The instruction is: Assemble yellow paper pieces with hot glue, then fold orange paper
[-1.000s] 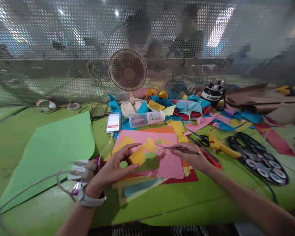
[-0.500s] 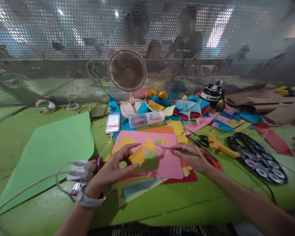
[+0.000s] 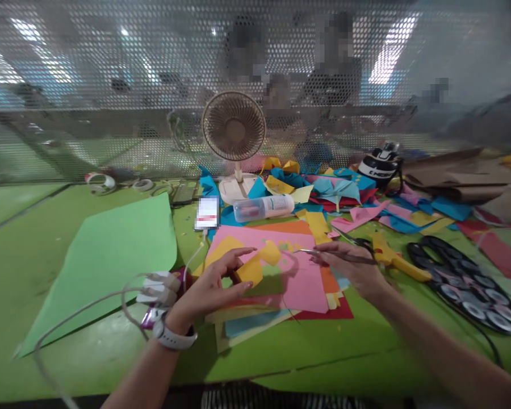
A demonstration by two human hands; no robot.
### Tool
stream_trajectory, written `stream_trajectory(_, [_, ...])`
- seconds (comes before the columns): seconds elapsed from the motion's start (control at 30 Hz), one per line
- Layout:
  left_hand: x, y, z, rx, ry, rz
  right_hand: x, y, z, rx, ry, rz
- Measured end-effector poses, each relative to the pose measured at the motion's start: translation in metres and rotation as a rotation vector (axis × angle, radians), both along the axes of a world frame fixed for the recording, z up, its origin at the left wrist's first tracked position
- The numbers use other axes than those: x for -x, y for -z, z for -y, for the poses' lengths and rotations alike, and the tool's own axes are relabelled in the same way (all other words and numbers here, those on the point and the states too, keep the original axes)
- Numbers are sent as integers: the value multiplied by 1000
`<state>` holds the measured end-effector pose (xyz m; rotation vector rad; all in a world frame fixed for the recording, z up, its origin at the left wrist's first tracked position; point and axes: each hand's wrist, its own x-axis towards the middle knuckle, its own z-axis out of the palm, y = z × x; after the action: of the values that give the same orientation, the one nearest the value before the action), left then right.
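Yellow paper (image 3: 251, 271), one bent piece, sits above the middle of the pink sheet (image 3: 306, 291), pinched between the thumb and fingers of the left hand (image 3: 219, 281). A second yellow flap (image 3: 271, 253) shows toward two o'clock; whether the two are joined I can't tell from where I stand. One pair of tweezers (image 3: 353, 258) is pinched in the fingertips of the right hand (image 3: 351, 267), over the sheet's edge toward three o'clock. Its long axis lies nearly level, points aimed at nine o'clock, back end at three; whether the points meet is too small to see. Taking the pink sheet as the dial's centre, I count one phone (image 3: 207, 213) at ten, one fan (image 3: 235, 129) between eleven and twelve, one bottle (image 3: 264, 208) on its side at twelve, one flask (image 3: 378, 169) at two, one yellow glue gun (image 3: 396, 259) at three and one black palette (image 3: 466, 282) beyond it. Toward nine lie two white plugs (image 3: 155, 287) and, farther out, one big green sheet (image 3: 119, 267). One watch (image 3: 174, 339) circles the left wrist.
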<state>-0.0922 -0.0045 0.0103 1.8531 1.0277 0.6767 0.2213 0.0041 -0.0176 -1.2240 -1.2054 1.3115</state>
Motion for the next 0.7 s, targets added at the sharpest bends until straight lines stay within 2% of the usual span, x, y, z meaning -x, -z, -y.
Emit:
stream_trajectory(0.1, [-1,-1,2,2,16,14,6,-8,7,61,-23,-103])
stream_trajectory(0.2, [-2,-3,4,-14,37,36,20,-18,16,109,-120,-132])
stream_trajectory(0.37, [-2,-3,6,26,101,101,49,-32,23,89,-236,-147])
stream_trajectory(0.53, [-2,-6,8,94,125,156,69,-36,20,104,-259,-186])
stream_trajectory(0.7, [-2,-5,8,146,175,212,75,-35,20,120,-290,-207])
